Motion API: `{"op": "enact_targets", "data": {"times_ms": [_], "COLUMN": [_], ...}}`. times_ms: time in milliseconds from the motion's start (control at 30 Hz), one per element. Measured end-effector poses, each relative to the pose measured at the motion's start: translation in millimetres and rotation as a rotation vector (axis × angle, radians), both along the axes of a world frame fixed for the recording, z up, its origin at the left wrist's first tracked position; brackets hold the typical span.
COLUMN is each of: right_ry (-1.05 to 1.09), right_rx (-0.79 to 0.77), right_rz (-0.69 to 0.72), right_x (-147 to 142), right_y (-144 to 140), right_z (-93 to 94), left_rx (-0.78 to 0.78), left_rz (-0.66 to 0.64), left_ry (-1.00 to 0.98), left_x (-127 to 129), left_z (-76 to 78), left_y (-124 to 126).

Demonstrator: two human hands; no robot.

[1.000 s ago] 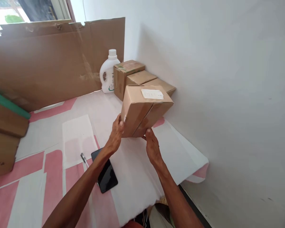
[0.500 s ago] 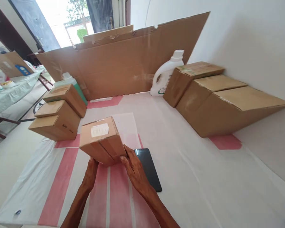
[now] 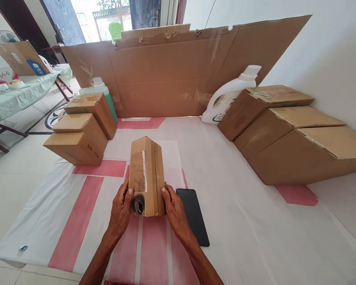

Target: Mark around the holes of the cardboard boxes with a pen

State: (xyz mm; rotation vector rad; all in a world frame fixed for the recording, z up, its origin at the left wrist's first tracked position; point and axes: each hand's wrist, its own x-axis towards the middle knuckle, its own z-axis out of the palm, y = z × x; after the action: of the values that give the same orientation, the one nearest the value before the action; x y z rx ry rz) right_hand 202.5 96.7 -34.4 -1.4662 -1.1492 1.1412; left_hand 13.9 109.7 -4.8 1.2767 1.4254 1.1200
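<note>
A small taped cardboard box (image 3: 146, 174) stands on the pink and white table cover (image 3: 225, 221) right in front of me. My left hand (image 3: 120, 209) grips its left side and my right hand (image 3: 174, 209) grips its right side. The near end of the box shows a dark torn hole. A strip of clear tape runs along its top. A black phone (image 3: 194, 215) lies flat on the cover just right of my right hand.
Three cardboard boxes (image 3: 284, 134) line the white wall at right, a white jug (image 3: 230, 97) behind them. Stacked boxes (image 3: 80, 132) and a green bottle (image 3: 102, 89) stand at left. A big cardboard sheet (image 3: 172, 71) stands along the back. A second table (image 3: 14, 99) is at far left.
I carried the box from the stack by the right wall to the middle of the table. It has turned, so the label no longer faces up and its taped seam does.
</note>
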Motion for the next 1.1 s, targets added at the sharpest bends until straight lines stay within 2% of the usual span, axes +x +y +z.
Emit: {"op": "enact_targets", "data": {"times_ms": [167,267,433,567,700,800,900,1033,1100], "right_ry": [0.131,0.194,0.224,0.209,0.326,0.357,0.334,0.37,0.363], "right_rx": [-0.133,-0.136,-0.046,0.043,0.103,0.144,0.159,0.235,0.247], "right_rz": [-0.057,-0.039,-0.008,-0.012,-0.052,-0.156,-0.214,-0.187,-0.135], "right_x": [0,7,20,26,27,27,26,20,14], "right_y": [-6,-12,-23,-32,-42,-50,-58,-72,-80], "right_z": [-10.0,-6.2,13.7,36.4,53.5,61.7,70.0,77.8,77.1], "left_rx": [-0.034,-0.028,0.088,0.184,0.345,0.451,0.444,0.432,0.458], "left_rz": [0.014,-0.002,-0.08,-0.167,-0.254,-0.23,-0.187,-0.114,-0.127], "left_ry": [0.002,0.007,0.02,0.152,0.286,0.416,0.475,0.514,0.528], "left_x": [2,6,9,7,9,14,18,18,17], "left_z": [-8.2,-4.2,16.5,32.5,43.8,48.5,50.3,49.3,47.5], "left_y": [-14,-20,-24,-35,-53,-67,-79,-99,-111]}}
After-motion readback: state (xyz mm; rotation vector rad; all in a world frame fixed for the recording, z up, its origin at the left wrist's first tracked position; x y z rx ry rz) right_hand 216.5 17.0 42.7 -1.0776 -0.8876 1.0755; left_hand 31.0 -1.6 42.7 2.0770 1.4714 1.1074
